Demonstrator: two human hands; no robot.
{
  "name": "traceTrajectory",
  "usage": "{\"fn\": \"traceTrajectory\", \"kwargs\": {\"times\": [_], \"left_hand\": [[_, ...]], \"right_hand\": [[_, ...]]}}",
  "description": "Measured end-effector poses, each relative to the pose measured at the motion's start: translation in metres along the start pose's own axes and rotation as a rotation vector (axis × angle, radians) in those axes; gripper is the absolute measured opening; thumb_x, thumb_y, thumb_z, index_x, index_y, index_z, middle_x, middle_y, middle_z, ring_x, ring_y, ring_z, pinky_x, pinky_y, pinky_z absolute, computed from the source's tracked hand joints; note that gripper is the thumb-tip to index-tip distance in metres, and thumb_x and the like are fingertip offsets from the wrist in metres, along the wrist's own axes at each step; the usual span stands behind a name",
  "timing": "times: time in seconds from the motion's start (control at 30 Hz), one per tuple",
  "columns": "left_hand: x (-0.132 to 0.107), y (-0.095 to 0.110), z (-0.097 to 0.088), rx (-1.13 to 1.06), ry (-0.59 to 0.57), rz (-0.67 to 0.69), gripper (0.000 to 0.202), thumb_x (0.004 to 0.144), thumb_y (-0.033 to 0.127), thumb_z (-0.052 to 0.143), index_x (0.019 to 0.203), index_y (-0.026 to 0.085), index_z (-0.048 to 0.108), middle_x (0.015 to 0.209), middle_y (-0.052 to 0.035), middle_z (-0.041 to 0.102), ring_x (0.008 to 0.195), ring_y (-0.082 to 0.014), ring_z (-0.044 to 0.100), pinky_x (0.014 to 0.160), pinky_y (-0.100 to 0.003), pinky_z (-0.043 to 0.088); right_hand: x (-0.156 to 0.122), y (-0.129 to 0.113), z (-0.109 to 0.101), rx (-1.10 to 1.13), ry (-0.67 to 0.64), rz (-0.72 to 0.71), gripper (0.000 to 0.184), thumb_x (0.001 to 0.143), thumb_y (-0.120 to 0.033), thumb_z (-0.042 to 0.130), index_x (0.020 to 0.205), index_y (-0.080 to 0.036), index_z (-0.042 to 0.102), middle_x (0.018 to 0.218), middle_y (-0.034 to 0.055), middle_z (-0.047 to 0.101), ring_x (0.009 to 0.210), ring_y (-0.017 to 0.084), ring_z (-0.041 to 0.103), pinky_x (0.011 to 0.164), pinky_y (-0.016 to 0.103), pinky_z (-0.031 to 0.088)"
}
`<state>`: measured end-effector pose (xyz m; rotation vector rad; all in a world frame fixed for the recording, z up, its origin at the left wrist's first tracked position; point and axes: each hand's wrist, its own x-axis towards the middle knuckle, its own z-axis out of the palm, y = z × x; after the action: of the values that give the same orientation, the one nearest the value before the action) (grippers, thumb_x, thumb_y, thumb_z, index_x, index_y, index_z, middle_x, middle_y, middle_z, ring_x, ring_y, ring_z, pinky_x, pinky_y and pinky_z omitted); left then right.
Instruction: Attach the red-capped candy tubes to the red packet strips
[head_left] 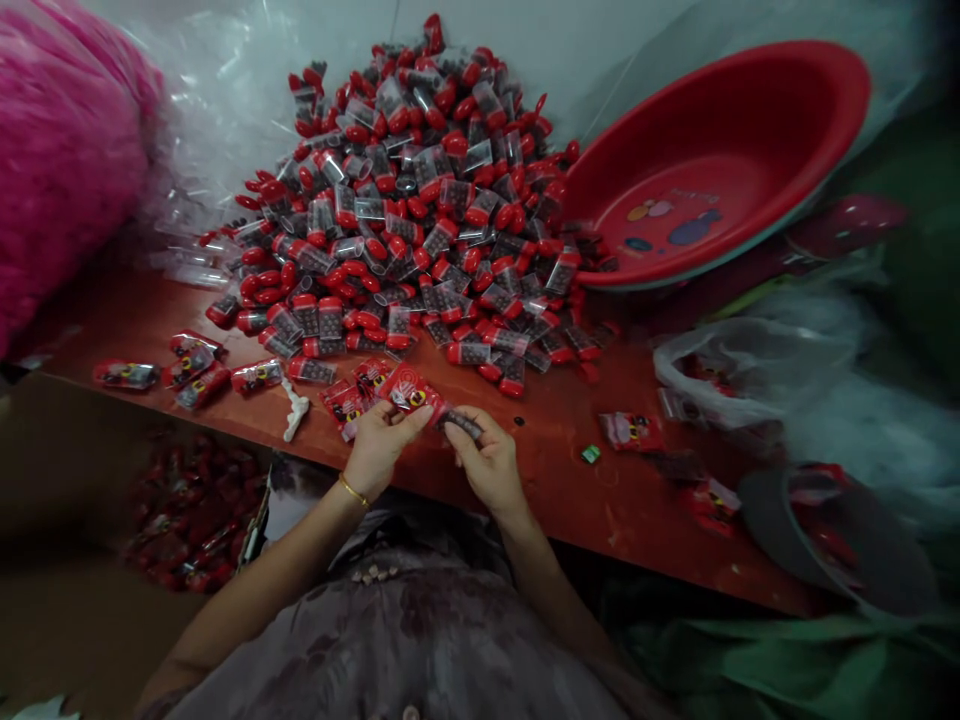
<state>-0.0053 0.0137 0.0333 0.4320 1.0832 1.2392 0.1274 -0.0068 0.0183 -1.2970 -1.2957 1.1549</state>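
I see both bare hands closed on something at the near edge of the red table (pixel 555 480). The left hand (pixel 377 450), with a gold bracelet (pixel 352 490) at its wrist, pinches a red printed packet (pixel 409 388) between thumb and fingers. The right hand (pixel 491 460) grips a clear tube of dark pellets (pixel 463 424), its far end up at the packet's right-hand edge; from here I cannot tell whether that end is inside the packet or only against it. More flat red packets (pixel 345 402) lie just beyond the left hand, partly under the held one. Farther along to the left I have a white plastic scrap (pixel 295 410) and a loose group of plump packets (pixel 202 387). Past the hands rises a big heap of red-capped clear tubes (pixel 405 220), its right flank reaching a tilted red basin (pixel 675 190) with cartoon prints inside. A bulging pink bag (pixel 67 150) stands at the far left. To the right of the hands I make out a small green piece (pixel 590 454), another printed packet (pixel 632 431) and a grey tub (pixel 772 520) with red items in it.
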Motion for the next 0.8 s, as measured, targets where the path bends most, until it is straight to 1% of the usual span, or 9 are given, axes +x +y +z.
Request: {"fn": "traceTrajectory", "kwargs": {"times": [0.1, 0.23, 0.33, 0.4, 0.47, 0.53, 0.67, 0.73, 0.8], "left_hand": [[0.0, -0.004, 0.0, -0.02, 0.003, 0.017, 0.039, 0.047, 0.035, 0.086, 0.073, 0.013, 0.066, 0.072, -0.0024, 0.07, 0.062, -0.0109, 0.062, 0.066, -0.024, 0.049], [-0.001, -0.006, 0.0, 0.031, 0.017, 0.02, 0.037, 0.052, 0.042, 0.082, 0.065, 0.013, 0.064, 0.065, -0.0015, 0.067, 0.056, -0.0093, 0.058, 0.06, -0.022, 0.047], [-0.003, -0.005, -0.001, 0.14, -0.056, 0.119, 0.033, 0.061, 0.044, 0.076, 0.067, 0.013, 0.066, 0.063, -0.0006, 0.065, 0.057, -0.0094, 0.055, 0.06, -0.022, 0.045], [-0.005, -0.003, -0.001, 0.239, -0.117, 0.191, 0.028, 0.065, 0.042, 0.074, 0.067, 0.014, 0.068, 0.06, 0.0003, 0.063, 0.057, -0.0099, 0.054, 0.06, -0.022, 0.044], [-0.006, 0.0, -0.001, 0.286, -0.155, 0.204, 0.027, 0.066, 0.041, 0.073, 0.063, 0.015, 0.067, 0.056, 0.0011, 0.06, 0.055, -0.0101, 0.053, 0.058, -0.022, 0.043], [-0.006, 0.002, 0.0, 0.249, -0.16, 0.181, 0.027, 0.065, 0.041, 0.074, 0.064, 0.015, 0.068, 0.056, 0.0008, 0.061, 0.055, -0.0104, 0.053, 0.058, -0.022, 0.043], [-0.001, 0.008, 0.002, 0.108, -0.088, 0.126, 0.031, 0.06, 0.042, 0.076, 0.072, 0.014, 0.07, 0.069, -0.0036, 0.069, 0.064, -0.014, 0.062, 0.065, -0.025, 0.048], [0.001, 0.011, 0.003, 0.119, -0.111, 0.103, 0.031, 0.059, 0.04, 0.078, 0.073, 0.014, 0.07, 0.07, -0.005, 0.07, 0.066, -0.0144, 0.063, 0.065, -0.025, 0.049], [0.002, 0.014, 0.004, 0.183, -0.181, 0.098, 0.029, 0.058, 0.038, 0.079, 0.07, 0.013, 0.07, 0.066, -0.0042, 0.068, 0.061, -0.0129, 0.061, 0.06, -0.023, 0.048]], "right_hand": [[0.0, 0.003, 0.006, -0.031, 0.077, -0.041, 0.023, 0.082, -0.041, 0.057, 0.093, -0.02, 0.06, 0.067, -0.0027, 0.058, 0.046, 0.007, 0.043, 0.044, 0.02, 0.037], [0.004, 0.005, 0.009, 0.174, -0.062, 0.064, 0.027, 0.081, -0.045, 0.058, 0.092, -0.02, 0.058, 0.058, -0.0059, 0.054, 0.038, 0.005, 0.038, 0.038, 0.019, 0.032], [0.007, 0.001, 0.011, 0.379, -0.141, 0.179, 0.03, 0.077, -0.047, 0.061, 0.088, -0.02, 0.056, 0.058, -0.007, 0.055, 0.034, 0.003, 0.032, 0.035, 0.018, 0.031], [0.008, -0.002, 0.015, 0.501, -0.142, 0.253, 0.032, 0.075, -0.049, 0.063, 0.085, -0.02, 0.055, 0.058, -0.0081, 0.053, 0.032, 0.002, 0.027, 0.034, 0.017, 0.032], [0.006, -0.004, 0.019, 0.556, -0.109, 0.265, 0.032, 0.075, -0.05, 0.062, 0.085, -0.021, 0.054, 0.059, -0.0085, 0.051, 0.032, 0.001, 0.025, 0.033, 0.017, 0.032], [0.003, -0.003, 0.022, 0.487, -0.064, 0.193, 0.031, 0.078, -0.049, 0.06, 0.089, -0.021, 0.055, 0.062, -0.0073, 0.053, 0.034, 0.002, 0.029, 0.035, 0.017, 0.034], [-0.004, 0.003, 0.024, 0.188, -0.038, 0.034, 0.029, 0.082, -0.046, 0.056, 0.097, -0.021, 0.058, 0.065, -0.0042, 0.056, 0.043, 0.006, 0.042, 0.04, 0.019, 0.036], [-0.007, 0.006, 0.024, 0.09, -0.02, -0.006, 0.027, 0.084, -0.045, 0.054, 0.096, -0.021, 0.058, 0.063, -0.0036, 0.055, 0.045, 0.008, 0.043, 0.041, 0.02, 0.035], [-0.008, 0.007, 0.026, 0.019, -0.007, -0.032, 0.026, 0.085, -0.045, 0.051, 0.094, -0.022, 0.057, 0.063, -0.0034, 0.054, 0.046, 0.008, 0.043, 0.042, 0.02, 0.036]]}}
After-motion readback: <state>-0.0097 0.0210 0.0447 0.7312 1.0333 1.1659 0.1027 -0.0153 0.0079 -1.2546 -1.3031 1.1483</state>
